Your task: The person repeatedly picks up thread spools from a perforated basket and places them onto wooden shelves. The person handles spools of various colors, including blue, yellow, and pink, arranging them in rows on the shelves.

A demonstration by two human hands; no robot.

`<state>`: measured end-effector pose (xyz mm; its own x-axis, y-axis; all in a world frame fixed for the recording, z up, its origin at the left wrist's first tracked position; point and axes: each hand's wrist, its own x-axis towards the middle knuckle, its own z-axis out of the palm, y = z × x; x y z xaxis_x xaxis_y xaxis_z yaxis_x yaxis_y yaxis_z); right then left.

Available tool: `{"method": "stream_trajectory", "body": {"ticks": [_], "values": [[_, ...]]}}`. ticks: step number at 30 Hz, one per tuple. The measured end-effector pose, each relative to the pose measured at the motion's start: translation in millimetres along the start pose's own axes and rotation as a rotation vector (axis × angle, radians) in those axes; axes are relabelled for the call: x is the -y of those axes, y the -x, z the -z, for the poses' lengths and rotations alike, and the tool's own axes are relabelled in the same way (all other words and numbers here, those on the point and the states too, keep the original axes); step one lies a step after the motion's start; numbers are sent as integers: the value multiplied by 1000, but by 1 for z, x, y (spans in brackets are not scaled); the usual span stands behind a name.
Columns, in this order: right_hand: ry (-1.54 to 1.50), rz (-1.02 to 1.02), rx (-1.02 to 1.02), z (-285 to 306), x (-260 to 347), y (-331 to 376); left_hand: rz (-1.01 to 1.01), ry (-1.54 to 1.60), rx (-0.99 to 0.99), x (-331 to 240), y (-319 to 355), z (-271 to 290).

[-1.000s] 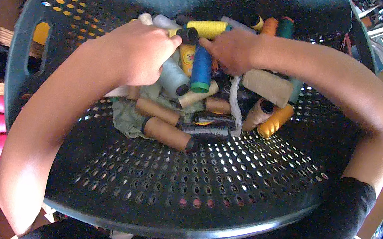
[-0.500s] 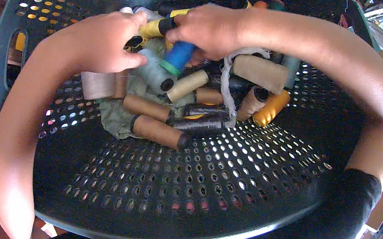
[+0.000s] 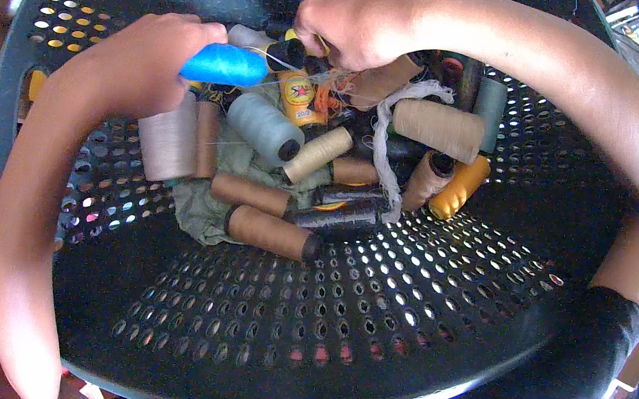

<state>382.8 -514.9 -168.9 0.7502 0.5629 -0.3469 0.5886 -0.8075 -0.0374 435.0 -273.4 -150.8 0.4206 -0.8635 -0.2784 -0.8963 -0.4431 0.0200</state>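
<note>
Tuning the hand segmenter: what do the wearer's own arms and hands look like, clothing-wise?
Left hand and right hand: no gloves. Left forearm and right forearm: bare, no watch or bracelet visible. Right sleeve: black fabric, short, ends above the elbow, no markings apparent. Left sleeve edge: not discernible. Rings: can't tell, fingers partly hidden.
</note>
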Motion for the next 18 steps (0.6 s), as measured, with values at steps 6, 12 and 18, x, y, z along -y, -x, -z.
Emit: {"method": "stream_trajectory", "body": {"ticks": [6,12,18], "values": [[-54,103,422,-21,15,28,-30,118,-257,0,-5,5],[178,144,272,-77,40,34,-2,314,-203,-8,11,25],[222,187,126,-81,30,39,28,487,-185,3,14,35]]}}
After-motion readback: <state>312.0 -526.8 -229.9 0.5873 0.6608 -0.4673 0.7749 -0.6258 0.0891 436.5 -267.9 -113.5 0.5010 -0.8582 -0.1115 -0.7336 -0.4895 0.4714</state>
